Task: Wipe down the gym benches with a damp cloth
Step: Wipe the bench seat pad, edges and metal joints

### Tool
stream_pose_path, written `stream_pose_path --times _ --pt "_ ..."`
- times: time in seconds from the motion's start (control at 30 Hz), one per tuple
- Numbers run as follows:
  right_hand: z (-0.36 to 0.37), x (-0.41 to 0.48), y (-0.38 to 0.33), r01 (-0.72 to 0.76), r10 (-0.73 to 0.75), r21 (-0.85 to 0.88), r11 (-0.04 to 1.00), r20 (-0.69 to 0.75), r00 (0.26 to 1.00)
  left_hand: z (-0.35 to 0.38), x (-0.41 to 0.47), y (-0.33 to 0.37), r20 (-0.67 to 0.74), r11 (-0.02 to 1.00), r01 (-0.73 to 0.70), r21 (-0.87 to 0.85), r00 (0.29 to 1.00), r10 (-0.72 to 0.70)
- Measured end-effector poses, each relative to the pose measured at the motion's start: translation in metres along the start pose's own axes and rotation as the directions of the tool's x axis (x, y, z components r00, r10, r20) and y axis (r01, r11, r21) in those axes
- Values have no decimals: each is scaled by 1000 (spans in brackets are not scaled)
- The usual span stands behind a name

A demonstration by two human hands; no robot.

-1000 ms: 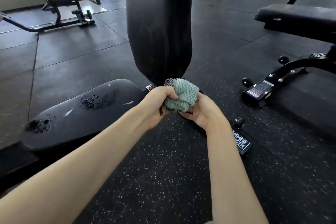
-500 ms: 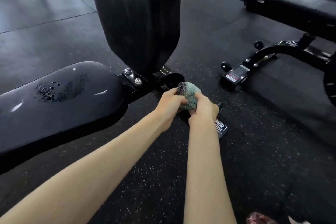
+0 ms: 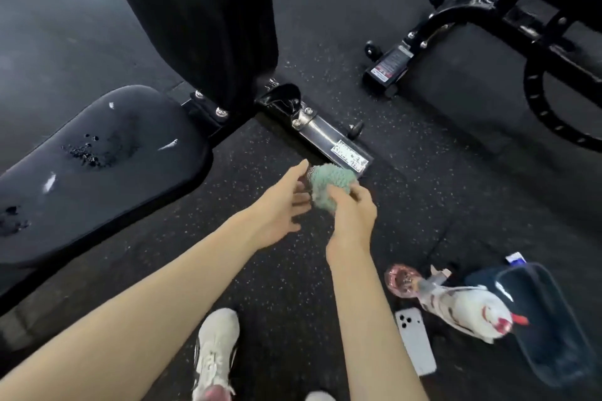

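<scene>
A balled-up teal cloth hangs over the speckled floor, gripped from the right by my right hand. My left hand lies just left of the cloth with its fingers spread and straight, their tips at the cloth's edge. The black bench seat pad stretches across the left, worn and torn in spots. Its upright back pad rises at the top centre. The bench's steel foot bar runs along the floor just beyond the cloth.
A second bench's black frame and wheeled foot stand at the upper right. On the floor at the lower right lie a white phone, a spray bottle and a dark tub. My white shoe is at the bottom centre.
The view has tilted down, showing my shoe and the items on the floor. My left hand has let go of the cloth and opened; my right hand keeps holding it.
</scene>
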State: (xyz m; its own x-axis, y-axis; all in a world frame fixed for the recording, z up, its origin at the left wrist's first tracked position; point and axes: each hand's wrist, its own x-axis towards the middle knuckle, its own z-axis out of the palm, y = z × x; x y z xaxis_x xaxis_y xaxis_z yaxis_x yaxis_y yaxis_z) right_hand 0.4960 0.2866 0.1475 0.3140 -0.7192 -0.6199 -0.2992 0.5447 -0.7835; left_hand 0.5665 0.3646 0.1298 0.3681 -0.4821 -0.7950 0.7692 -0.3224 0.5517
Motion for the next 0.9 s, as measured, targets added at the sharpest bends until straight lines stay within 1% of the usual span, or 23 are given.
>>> stream_pose_path --times 0.03,0.07,0.13,0.17,0.23,0.27,0.3,0.4,0.47,0.53,0.6,0.63,0.7,0.77,0.83,0.9 --pt "-10 -12 -6 -33 33 5 999 37 999 6 -14 -2 20 998 50 30 998 -51" --pt "-20 -25 -14 -62 62 -4 998 69 996 12 -29 -2 84 996 80 33 993 -83" --pt "-38 -50 -31 -113 113 -1 994 127 985 25 -59 1 226 995 100 -22 970 -92" --pt "-47 -64 -42 -136 131 17 991 164 978 32 -74 3 244 992 98 -80 967 -76" --pt "-66 -89 -62 -159 151 18 987 221 964 46 -106 6 175 977 48 -209 984 -11" --pt "-74 -100 -71 -150 150 -16 989 225 963 53 -121 8 126 970 3 -245 992 29" --pt "-81 -110 -78 -133 145 -65 989 219 965 58 -137 11 83 968 -45 -246 994 67" --pt "-99 -141 -99 -72 117 -221 973 197 973 68 -181 21 18 971 -158 -179 986 164" --pt "-106 -160 -113 16 42 -267 963 211 977 72 -205 27 -37 971 -218 -97 976 215" --pt "-107 -174 -123 85 -13 -253 964 276 961 77 -228 33 -96 966 -255 -39 963 250" --pt "-104 -187 -131 74 24 -242 968 378 926 84 -245 35 -117 960 -281 11 953 280" --pt "-102 -193 -134 91 31 -269 959 420 907 86 -253 36 -113 956 -289 42 950 292" --pt "-99 -203 -135 145 18 -332 932 442 897 90 -265 38 -102 956 -285 62 951 290" --pt "-98 -208 -136 106 26 -309 945 395 918 89 -274 39 -92 964 -267 7 959 266" --pt "-102 -209 -137 -20 100 -217 976 363 926 84 -279 38 -113 963 -256 -90 963 245" --pt "-108 -208 -140 -164 192 -107 981 379 905 74 -282 35 -160 949 -244 -199 964 214"
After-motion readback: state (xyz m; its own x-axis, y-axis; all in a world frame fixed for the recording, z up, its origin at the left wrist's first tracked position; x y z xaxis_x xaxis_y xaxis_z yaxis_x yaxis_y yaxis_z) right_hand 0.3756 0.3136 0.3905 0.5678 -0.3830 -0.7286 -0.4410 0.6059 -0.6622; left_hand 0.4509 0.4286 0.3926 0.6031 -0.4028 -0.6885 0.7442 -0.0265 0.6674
